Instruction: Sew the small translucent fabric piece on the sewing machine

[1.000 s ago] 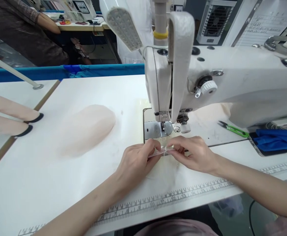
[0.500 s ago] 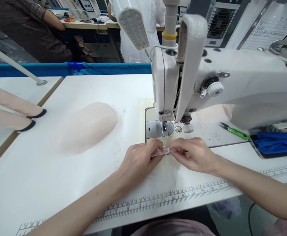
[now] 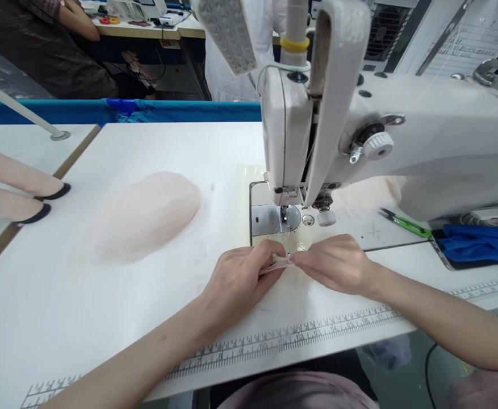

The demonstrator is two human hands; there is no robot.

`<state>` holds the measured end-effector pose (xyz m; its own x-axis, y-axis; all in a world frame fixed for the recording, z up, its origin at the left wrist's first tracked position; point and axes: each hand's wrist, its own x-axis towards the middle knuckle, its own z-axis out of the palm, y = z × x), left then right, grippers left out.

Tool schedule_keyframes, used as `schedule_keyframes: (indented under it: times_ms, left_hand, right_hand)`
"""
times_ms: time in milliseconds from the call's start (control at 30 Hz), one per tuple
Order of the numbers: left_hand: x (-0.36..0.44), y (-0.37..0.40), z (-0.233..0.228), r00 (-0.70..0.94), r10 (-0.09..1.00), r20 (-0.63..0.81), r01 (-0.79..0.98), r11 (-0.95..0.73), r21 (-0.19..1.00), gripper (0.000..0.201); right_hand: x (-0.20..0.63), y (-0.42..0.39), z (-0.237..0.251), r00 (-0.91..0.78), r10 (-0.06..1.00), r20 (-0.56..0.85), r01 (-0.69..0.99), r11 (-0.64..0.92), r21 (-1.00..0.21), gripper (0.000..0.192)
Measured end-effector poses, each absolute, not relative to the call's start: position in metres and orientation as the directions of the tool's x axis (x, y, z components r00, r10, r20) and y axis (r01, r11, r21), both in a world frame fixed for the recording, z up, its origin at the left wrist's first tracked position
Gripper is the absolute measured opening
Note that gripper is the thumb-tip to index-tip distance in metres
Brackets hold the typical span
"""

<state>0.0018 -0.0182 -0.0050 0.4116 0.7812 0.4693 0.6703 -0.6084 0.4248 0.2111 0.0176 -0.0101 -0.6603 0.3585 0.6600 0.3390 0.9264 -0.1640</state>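
Both hands meet just in front of the needle plate [image 3: 270,220] of a white sewing machine [image 3: 287,136]. Pinched between thumb and fingers of my left hand [image 3: 242,275] is a thin, pale, see-through fabric strip [image 3: 274,266]. My right hand [image 3: 338,264] closes its fingertips on the strip's other end, close to the left fingertips. The right fingers hide most of that end. Above them, the needle and presser foot [image 3: 284,213] stand over the plate, apart from the strip.
On the table's left lies a sheer, skin-coloured fabric piece [image 3: 150,213]; two dark-ended pale tubes [image 3: 22,170] reach in farther left. Green thread snips [image 3: 406,224] and a blue cloth [image 3: 481,245] lie at right. A printed ruler [image 3: 266,345] runs along the front edge. Two people are beyond.
My right hand has turned over slightly and moved in toward the left fingertips, so less of the strip shows between them. The whole view has shifted a little.
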Motion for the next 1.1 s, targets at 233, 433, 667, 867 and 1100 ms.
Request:
schedule_keyframes:
  times_ms: [233,433,667,867,1100]
  left_hand:
    - [0.001,-0.020,-0.006,0.484,0.715,0.505,0.581,-0.694,0.426,0.015]
    - [0.001,-0.020,0.006,0.451,0.866,0.217,0.560,-0.464,0.687,0.018]
    - [0.001,-0.014,0.000,0.310,0.946,0.096,0.857,-0.321,0.403,0.013]
    - [0.005,-0.017,-0.005,0.456,0.773,0.441,0.850,-0.525,0.042,0.028]
    - [0.011,-0.030,-0.006,0.639,0.595,0.487,0.754,-0.610,-0.244,0.017]
  right_hand:
    - [0.215,0.017,-0.002,-0.724,-0.092,0.683,0.192,0.925,0.327,0.010]
    - [0.214,0.011,0.000,-0.692,0.109,0.714,0.215,0.975,0.059,0.007]
    - [0.199,0.020,-0.016,-0.608,0.684,0.403,0.415,0.707,-0.573,0.014]
    - [0.194,0.034,-0.015,-0.507,0.818,0.271,0.596,0.560,-0.575,0.011]
    - [0.193,0.038,-0.016,-0.513,0.817,0.264,0.618,0.565,-0.546,0.013]
